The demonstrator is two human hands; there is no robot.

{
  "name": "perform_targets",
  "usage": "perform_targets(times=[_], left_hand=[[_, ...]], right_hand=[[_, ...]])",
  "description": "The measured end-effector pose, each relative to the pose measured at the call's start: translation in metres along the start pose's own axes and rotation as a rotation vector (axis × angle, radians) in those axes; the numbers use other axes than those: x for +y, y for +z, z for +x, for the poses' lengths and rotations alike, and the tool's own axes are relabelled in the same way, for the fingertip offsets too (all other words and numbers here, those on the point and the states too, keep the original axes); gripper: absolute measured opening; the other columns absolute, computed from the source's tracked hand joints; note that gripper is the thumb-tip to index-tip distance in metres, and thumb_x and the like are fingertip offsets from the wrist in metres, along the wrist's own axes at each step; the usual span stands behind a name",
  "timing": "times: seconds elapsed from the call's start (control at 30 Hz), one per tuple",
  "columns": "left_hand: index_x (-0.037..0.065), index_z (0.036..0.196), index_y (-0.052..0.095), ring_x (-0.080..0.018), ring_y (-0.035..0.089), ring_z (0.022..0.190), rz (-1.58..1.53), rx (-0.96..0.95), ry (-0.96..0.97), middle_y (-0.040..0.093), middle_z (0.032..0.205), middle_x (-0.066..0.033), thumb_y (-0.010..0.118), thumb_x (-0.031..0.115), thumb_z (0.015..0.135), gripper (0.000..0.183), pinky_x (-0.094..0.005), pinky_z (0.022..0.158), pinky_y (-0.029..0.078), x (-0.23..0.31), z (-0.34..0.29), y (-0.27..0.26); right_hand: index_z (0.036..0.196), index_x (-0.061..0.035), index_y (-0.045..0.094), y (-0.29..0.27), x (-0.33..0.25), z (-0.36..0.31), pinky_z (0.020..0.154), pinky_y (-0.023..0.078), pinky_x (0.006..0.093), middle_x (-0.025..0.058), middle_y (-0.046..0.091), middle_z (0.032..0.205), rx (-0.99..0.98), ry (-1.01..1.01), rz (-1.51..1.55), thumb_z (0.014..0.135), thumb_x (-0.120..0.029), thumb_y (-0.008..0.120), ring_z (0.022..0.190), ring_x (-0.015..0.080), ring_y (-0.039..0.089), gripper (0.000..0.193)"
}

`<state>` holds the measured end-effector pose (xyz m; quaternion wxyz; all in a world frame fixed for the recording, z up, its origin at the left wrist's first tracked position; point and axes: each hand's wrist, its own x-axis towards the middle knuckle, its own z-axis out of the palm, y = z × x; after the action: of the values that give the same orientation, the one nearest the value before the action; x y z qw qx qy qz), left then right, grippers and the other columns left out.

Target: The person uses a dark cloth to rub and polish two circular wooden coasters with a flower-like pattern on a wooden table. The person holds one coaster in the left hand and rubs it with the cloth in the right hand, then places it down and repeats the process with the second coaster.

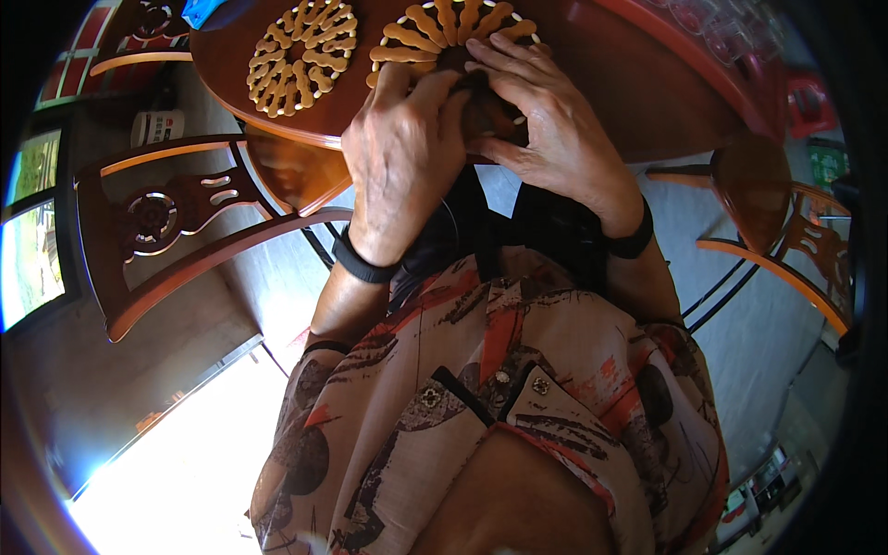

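Note:
A round trivet [450, 26] of tan wooden slats, with white beads around its rim, lies on the red-brown table near its front edge. My left hand [403, 153] is over its near left part with bent, closed fingers; what they grip is hidden. From the right, my right hand [561, 125] reaches across the near right part of the trivet. Its fingers are stretched out and the thumb stands apart below them. A dark, shadowed area lies between the two hands, and I cannot make out what is in it. To the left is a second, similar trivet [302, 60], apart from both hands.
The round table [638, 83] carries clear glasses [731, 28] at the far right and a blue thing [199, 11] at the far left. Wooden chairs stand left [176, 208] and right [795, 231]. A white bucket [157, 128] is on the floor beyond the left chair.

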<state>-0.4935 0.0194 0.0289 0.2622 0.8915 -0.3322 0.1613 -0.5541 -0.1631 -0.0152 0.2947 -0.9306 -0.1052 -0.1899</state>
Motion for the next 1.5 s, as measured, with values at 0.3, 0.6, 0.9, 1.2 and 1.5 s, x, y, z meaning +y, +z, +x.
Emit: perform_targets(times=[0.3, 0.6, 0.9, 1.2, 1.5], left_hand=[[0.012, 0.110, 0.082, -0.0344, 0.076, 0.082, 0.022, -0.077, 0.018, 0.071, 0.100, -0.0093, 0.082, 0.013, 0.094, 0.016, -0.0435, 0.070, 0.061, 0.007, -0.027, -0.022], [0.012, 0.109, 0.081, -0.0348, 0.077, 0.084, 0.116, -0.035, -0.061, 0.073, 0.102, -0.0104, 0.078, 0.014, 0.097, 0.013, -0.0451, 0.070, 0.060, 0.005, -0.007, 0.000], [0.007, 0.108, 0.083, -0.0314, 0.079, 0.086, -0.122, -0.222, -0.142, 0.076, 0.100, -0.0113, 0.084, 0.010, 0.094, 0.014, -0.0404, 0.074, 0.062, -0.006, -0.045, -0.052], [0.000, 0.114, 0.082, -0.0262, 0.078, 0.086, -0.331, -0.154, -0.267, 0.076, 0.103, -0.0139, 0.081, 0.004, 0.096, 0.018, -0.0359, 0.076, 0.060, -0.018, -0.031, -0.056], [0.000, 0.115, 0.082, -0.0238, 0.078, 0.087, -0.382, -0.106, -0.260, 0.076, 0.104, -0.0134, 0.083, 0.005, 0.096, 0.020, -0.0353, 0.076, 0.061, -0.028, -0.032, -0.051]], right_hand=[[0.150, -0.0004, 0.067, 0.003, -0.005, 0.001, 0.137, 0.030, 0.0501, 0.0124, 0.059, 0.165, 0.022, 0.015, 0.048, 0.079, -0.021, 0.097, 0.160, 0.0312, 0.046, 0.080], [0.148, 0.0000, 0.068, 0.005, -0.008, 0.000, 0.136, 0.033, 0.0478, 0.0117, 0.060, 0.165, 0.047, 0.034, -0.025, 0.080, -0.026, 0.096, 0.160, 0.0294, 0.047, 0.078], [0.162, -0.0034, 0.055, 0.002, -0.010, -0.005, 0.136, 0.034, 0.0484, 0.0142, 0.054, 0.169, 0.044, -0.036, -0.011, 0.082, -0.020, 0.094, 0.160, 0.0319, 0.046, 0.091], [0.138, -0.0053, 0.078, -0.017, 0.010, 0.002, 0.119, 0.049, 0.0451, 0.0106, 0.068, 0.146, 0.039, -0.089, -0.078, 0.084, -0.031, 0.094, 0.129, 0.0313, 0.061, 0.062], [0.135, -0.0030, 0.078, -0.019, 0.002, 0.004, 0.109, 0.052, 0.0436, 0.0100, 0.065, 0.127, 0.015, -0.092, -0.171, 0.073, -0.048, 0.100, 0.119, 0.0289, 0.060, 0.080]])
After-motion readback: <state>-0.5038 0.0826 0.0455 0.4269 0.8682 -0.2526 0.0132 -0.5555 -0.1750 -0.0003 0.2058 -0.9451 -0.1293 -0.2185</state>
